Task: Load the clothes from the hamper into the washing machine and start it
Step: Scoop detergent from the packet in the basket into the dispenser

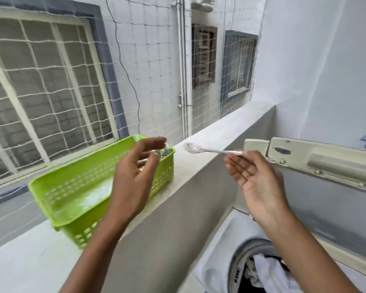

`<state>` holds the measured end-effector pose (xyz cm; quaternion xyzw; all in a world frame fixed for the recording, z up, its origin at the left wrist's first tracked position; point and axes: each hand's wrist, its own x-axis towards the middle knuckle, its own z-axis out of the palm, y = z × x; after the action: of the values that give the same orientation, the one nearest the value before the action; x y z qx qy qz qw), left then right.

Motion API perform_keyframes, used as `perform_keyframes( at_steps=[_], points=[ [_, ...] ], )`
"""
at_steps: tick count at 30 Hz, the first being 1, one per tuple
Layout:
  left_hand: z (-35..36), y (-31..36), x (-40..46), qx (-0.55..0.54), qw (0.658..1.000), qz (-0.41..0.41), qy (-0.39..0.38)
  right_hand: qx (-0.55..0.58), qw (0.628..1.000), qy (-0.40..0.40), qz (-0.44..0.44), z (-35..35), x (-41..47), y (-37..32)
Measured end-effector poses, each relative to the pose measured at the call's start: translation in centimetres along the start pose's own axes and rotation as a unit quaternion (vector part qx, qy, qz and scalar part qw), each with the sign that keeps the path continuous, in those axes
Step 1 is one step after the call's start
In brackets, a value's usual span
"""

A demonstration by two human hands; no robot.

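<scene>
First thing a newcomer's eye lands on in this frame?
The bright green perforated basket on the grey ledge, at left of centre. Next, the two hands in front of it: the left hand hangs over the basket, and the right hand holds a metal spoon with white powder in its bowl, out over the ledge. At bottom right, white clothes lie in the open washing machine.

Top-loading washing machine (218,246), lid (325,163) raised, white clothes (268,273) in drum
</scene>
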<state>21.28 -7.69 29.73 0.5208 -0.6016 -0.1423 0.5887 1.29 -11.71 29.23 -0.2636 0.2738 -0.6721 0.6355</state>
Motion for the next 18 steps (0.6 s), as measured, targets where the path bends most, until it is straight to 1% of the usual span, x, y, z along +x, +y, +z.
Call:
perform_keyframes(
  at_steps=[2, 4, 5, 7, 9, 14, 18],
  points=[
    [-1.4, -0.5, 0.8, 0.051, 0.998, -0.012, 0.045, -0.012, 1.000, -0.026, 0.000, 1.9, 0.7, 0.4],
    [-2.3, -1.6, 1.4, 0.110, 0.992, -0.040, 0.043, -0.029, 0.999, -0.045, 0.000, 3.5, 1.2, 1.0],
    [-2.5, -2.2, 1.6, 0.139, 0.988, -0.071, 0.019, -0.039, 0.998, -0.052, 0.000, 4.1, 1.4, 1.4],
    [-2.6, -2.9, 1.9, 0.193, 0.969, -0.138, -0.065, -0.056, 0.997, -0.062, -0.002, 5.0, 1.8, 2.1],
    [-2.3, -2.8, 1.9, 0.243, 0.947, -0.166, -0.132, -0.071, 0.995, -0.063, -0.007, 5.6, 2.2, 2.9],
    [-1.9, -2.2, 1.9, 0.324, 0.910, -0.167, -0.195, -0.113, 0.992, -0.061, -0.016, 6.1, 2.9, 3.8],
    [-2.0, -2.3, 2.1, 0.340, 0.898, -0.167, -0.223, -0.133, 0.988, -0.077, -0.022, 6.5, 3.4, 4.1]
  ],
)
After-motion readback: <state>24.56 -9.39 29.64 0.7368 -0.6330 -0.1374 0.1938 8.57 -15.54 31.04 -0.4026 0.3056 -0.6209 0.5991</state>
